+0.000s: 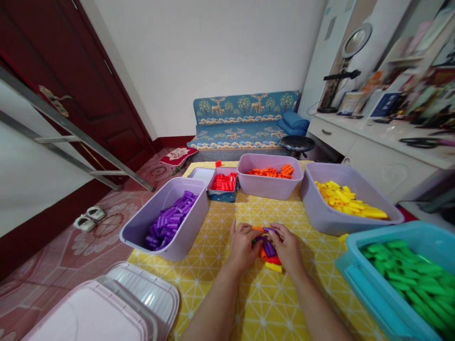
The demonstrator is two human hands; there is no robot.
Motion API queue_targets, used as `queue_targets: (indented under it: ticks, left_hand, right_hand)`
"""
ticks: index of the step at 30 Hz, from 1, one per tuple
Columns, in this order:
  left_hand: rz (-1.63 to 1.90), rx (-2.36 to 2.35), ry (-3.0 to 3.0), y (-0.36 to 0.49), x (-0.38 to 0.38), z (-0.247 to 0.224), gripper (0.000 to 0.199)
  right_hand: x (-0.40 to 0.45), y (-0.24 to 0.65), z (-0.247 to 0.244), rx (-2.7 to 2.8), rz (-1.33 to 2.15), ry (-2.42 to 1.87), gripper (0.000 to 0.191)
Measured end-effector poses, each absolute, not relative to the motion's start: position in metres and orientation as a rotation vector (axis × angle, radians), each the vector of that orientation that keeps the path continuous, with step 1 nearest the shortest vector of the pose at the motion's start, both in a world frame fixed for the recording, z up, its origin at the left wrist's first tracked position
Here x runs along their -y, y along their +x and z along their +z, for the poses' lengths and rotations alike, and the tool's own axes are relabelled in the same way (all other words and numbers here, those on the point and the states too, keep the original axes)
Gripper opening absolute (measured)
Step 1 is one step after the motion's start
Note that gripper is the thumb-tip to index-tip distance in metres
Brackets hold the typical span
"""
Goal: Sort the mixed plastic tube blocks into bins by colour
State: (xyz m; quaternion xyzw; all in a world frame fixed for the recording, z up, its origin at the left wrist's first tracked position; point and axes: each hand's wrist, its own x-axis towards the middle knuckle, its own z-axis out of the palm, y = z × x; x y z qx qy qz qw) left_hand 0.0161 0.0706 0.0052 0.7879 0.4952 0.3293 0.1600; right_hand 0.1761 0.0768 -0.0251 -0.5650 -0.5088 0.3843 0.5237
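Observation:
A small mixed pile of plastic tube-like pieces lies on the yellow patterned tablecloth (220, 251), between my two hands. In it I see a purple piece (269, 248), an orange piece (263, 253), a red piece (273, 260) and a yellow piece (273, 267). My left hand (244, 244) curls around the left side of the pile, its fingertips by an orange piece; what they grip is partly hidden. On the right side, my right hand (287, 246) has thumb and fingers closed at a slim purple piece (270, 230).
Around the pile stand a bin of purple pieces (130, 235), a tin of red pieces (222, 195), a bin of orange pieces (270, 187), a bin of yellow pieces (320, 215) and a turquoise bin of green pieces (369, 293). Stacked lids (88, 312) lie front left.

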Motion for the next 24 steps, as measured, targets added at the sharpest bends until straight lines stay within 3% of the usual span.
queue_targets:
  ticks: [10, 19, 24]
  left_hand:
    - [1.245, -1.173, 2.166, 0.015, -0.071, -0.001, 0.035]
    - [1.391, -0.977, 1.917, 0.02, -0.069, -0.002, 0.03]
    - [1.613, -1.027, 1.257, 0.017, -0.07, 0.016, 0.023]
  right_hand:
    - [-0.068, 0.169, -0.017, 1.191, 0.882, -1.282, 0.037]
    - [-0.057, 0.158, -0.002, 1.244, 0.974, -1.084, 0.038]
    - [-0.06, 0.16, -0.007, 1.195, 0.997, -1.101, 0.038]
